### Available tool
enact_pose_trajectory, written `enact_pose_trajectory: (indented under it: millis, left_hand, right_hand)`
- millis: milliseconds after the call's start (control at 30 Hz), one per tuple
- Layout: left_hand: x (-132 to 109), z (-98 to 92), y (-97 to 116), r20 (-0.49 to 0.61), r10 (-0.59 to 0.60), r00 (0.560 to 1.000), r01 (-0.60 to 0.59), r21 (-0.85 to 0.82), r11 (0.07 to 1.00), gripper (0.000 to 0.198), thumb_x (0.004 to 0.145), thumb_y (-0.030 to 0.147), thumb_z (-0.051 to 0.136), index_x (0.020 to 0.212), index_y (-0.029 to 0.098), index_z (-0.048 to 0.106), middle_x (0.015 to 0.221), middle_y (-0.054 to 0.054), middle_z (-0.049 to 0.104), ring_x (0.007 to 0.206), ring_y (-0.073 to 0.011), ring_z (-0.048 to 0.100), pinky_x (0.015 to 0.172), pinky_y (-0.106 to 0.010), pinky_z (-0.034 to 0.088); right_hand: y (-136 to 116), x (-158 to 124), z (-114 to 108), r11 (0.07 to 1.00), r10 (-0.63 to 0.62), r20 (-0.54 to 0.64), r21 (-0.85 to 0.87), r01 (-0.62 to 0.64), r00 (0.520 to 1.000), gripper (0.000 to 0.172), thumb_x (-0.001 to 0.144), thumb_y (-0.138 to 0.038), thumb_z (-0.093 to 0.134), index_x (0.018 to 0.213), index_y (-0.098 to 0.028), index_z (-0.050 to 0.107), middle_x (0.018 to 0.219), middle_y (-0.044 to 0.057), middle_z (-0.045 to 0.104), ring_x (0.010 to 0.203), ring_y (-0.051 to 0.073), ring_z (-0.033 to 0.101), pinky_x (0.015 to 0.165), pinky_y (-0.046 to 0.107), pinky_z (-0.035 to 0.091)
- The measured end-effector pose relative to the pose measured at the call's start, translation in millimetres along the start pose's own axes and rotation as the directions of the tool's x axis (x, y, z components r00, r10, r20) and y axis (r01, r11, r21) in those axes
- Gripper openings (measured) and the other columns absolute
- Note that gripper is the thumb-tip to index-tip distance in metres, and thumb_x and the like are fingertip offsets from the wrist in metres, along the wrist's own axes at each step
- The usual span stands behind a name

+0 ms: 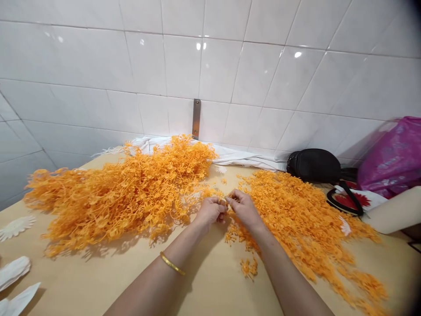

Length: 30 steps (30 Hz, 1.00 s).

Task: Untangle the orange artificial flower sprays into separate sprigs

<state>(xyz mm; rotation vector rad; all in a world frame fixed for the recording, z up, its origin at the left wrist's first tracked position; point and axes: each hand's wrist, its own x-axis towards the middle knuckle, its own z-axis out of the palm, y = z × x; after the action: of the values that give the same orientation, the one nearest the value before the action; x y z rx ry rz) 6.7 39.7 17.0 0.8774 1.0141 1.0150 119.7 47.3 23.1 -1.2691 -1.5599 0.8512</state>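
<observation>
My left hand (210,211) and my right hand (242,209) meet over the middle of a tan table (98,281), fingers pinched together on a small orange plastic flower piece (226,202). A gold bangle (172,263) sits on my left wrist. To the left lies a big tangled heap of orange plastic sprigs (128,193). To the right spreads a flatter pile of small orange plastic flowers (302,219). A few loose orange bits (249,267) lie by my right forearm.
White cloth (237,156) lies along the tiled wall. A black bag (314,166), a red-flowered item (353,201) and a pink plastic bag (393,158) sit at the back right. Another person's arm (394,210) rests at the right edge. White petal pieces (16,226) lie at the left.
</observation>
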Motion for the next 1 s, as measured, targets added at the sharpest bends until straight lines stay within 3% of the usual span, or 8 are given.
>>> enact_pose_trajectory:
  millis: [100,267,500,700,800,867,933,1000]
  left_hand:
    - [2.1,-2.2,-0.1,0.017,0.003,1.000,-0.003,-0.009,1.000,0.017,0.057,0.008,0.060,0.052,0.014,0.045,0.039,0.004,0.044,0.033,-0.0052,0.037,0.037,-0.021,0.036]
    - [2.7,-2.8,3.2,0.040,0.040,0.998,-0.037,-0.073,0.997,0.010,0.054,0.010,0.062,0.059,0.012,0.053,0.043,0.003,0.047,0.034,-0.0049,0.038,0.038,-0.020,0.036]
    - [-3.1,2.8,8.9,-0.017,0.051,0.999,-0.050,0.023,0.998,0.009,0.055,0.005,0.052,0.054,0.013,0.050,0.037,0.006,0.041,0.032,-0.0044,0.034,0.035,-0.019,0.034]
    - [-3.5,3.9,13.0,0.003,0.121,0.993,-0.121,0.121,0.985,0.014,0.055,0.002,0.047,0.047,0.013,0.049,0.039,0.005,0.040,0.034,-0.0045,0.036,0.034,-0.017,0.034]
    - [-8.1,8.1,13.3,0.035,0.104,0.994,-0.109,0.160,0.981,0.015,0.054,0.001,0.047,0.047,0.013,0.049,0.039,0.004,0.041,0.033,-0.0049,0.036,0.032,-0.018,0.033]
    - [-12.5,13.7,10.5,0.094,0.022,0.995,-0.042,0.220,0.975,0.015,0.053,0.000,0.048,0.047,0.014,0.050,0.036,0.005,0.041,0.030,-0.0055,0.035,0.031,-0.019,0.033]
    - [-16.0,19.8,5.2,0.164,-0.076,0.984,0.025,0.291,0.956,0.016,0.052,-0.001,0.049,0.045,0.014,0.049,0.033,0.005,0.039,0.028,-0.0066,0.035,0.031,-0.020,0.033]
    - [-17.2,23.6,-0.8,0.193,-0.133,0.972,0.061,0.341,0.938,0.017,0.052,0.000,0.050,0.045,0.015,0.047,0.032,0.005,0.039,0.026,-0.0077,0.036,0.030,-0.020,0.033]
  right_hand:
    - [-1.9,-1.6,2.5,0.965,-0.139,-0.102,-0.236,0.112,0.985,0.017,0.070,-0.025,0.046,0.055,-0.020,0.041,0.053,-0.003,0.043,0.055,0.012,0.038,0.052,0.025,0.028]
    - [-4.6,-5.7,8.9,0.915,-0.216,-0.199,-0.384,0.126,0.956,0.017,0.077,-0.021,0.038,0.060,-0.020,0.039,0.060,-0.001,0.045,0.059,0.014,0.042,0.056,0.025,0.031]
    - [-10.4,-12.3,15.7,0.645,-0.278,-0.121,-0.759,0.091,0.953,0.013,0.080,-0.013,0.033,0.074,-0.017,0.044,0.077,0.007,0.047,0.060,0.015,0.042,0.051,0.026,0.027]
    - [-9.3,-5.4,13.2,0.745,-0.253,-0.167,-0.662,0.082,0.953,0.017,0.079,-0.019,0.036,0.062,-0.020,0.041,0.062,0.003,0.046,0.056,0.014,0.040,0.052,0.025,0.028]
    - [-5.3,3.5,-5.7,0.800,-0.187,-0.228,-0.600,0.013,0.955,0.019,0.076,-0.025,0.038,0.057,-0.021,0.040,0.056,0.002,0.048,0.053,0.015,0.040,0.051,0.026,0.028]
    - [-1.3,9.7,-28.7,0.785,-0.185,-0.356,-0.614,-0.080,0.916,0.019,0.075,-0.027,0.037,0.059,-0.020,0.044,0.057,0.004,0.051,0.054,0.016,0.041,0.051,0.027,0.028]
    - [2.3,13.8,-53.6,0.714,-0.178,-0.444,-0.672,-0.195,0.878,0.019,0.074,-0.027,0.038,0.062,-0.018,0.048,0.058,0.006,0.052,0.055,0.017,0.043,0.051,0.029,0.029]
    - [4.2,14.3,-72.1,0.571,-0.115,-0.423,-0.768,-0.289,0.899,0.018,0.073,-0.025,0.038,0.068,-0.016,0.053,0.063,0.010,0.054,0.059,0.020,0.046,0.052,0.030,0.029]
